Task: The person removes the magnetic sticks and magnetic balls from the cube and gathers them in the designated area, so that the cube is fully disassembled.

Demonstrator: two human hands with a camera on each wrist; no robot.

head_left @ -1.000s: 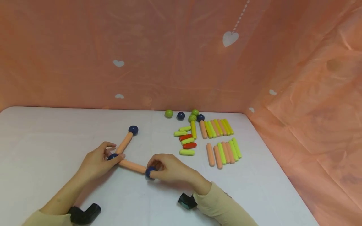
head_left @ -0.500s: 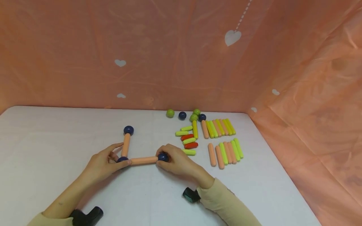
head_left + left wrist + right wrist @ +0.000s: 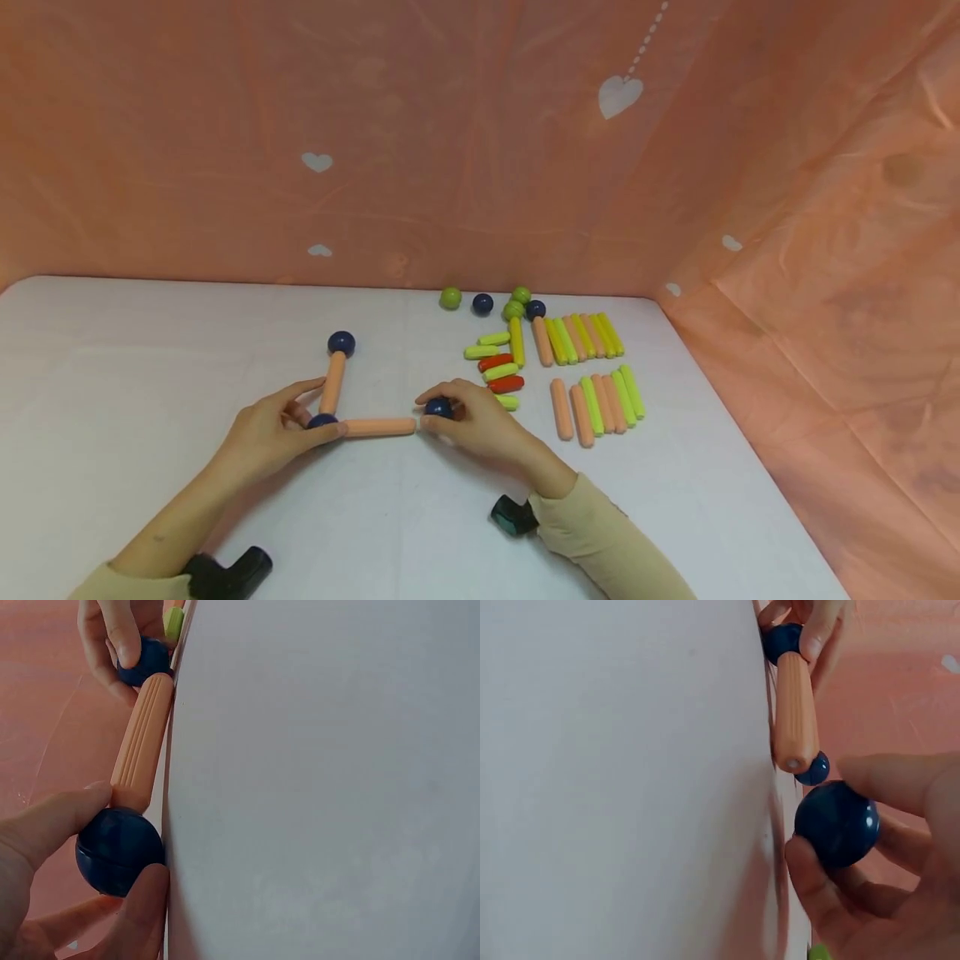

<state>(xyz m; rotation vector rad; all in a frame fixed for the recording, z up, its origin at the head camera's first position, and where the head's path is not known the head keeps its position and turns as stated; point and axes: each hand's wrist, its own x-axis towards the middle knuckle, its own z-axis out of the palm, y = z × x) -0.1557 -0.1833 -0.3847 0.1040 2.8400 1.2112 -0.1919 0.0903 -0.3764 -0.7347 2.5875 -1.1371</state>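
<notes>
My left hand (image 3: pixel 258 433) pinches a dark blue ball (image 3: pixel 118 851) at the corner of an L made of peach rods. One peach rod (image 3: pixel 332 383) runs away from that corner to a second dark blue ball (image 3: pixel 341 342). The other peach rod (image 3: pixel 380 427) points right and ends free. Just beyond that end, my right hand (image 3: pixel 487 425) holds a third dark blue ball (image 3: pixel 838 823) between thumb and fingers. A small gap parts this ball from the rod, whose end face with a metal dot shows in the right wrist view.
Short green and red rods (image 3: pixel 500 373) lie right of centre. Two rows of longer rods (image 3: pixel 581 340) in peach, yellow and green lie farther right. Loose green balls (image 3: pixel 450 298) and blue balls (image 3: pixel 482 304) sit at the white table's back edge, before an orange curtain (image 3: pixel 225 167).
The L has turned so its near rod lies level across the table. My right hand has drawn its blue ball off that rod's end. The left hand has shifted slightly right, keeping the corner ball.
</notes>
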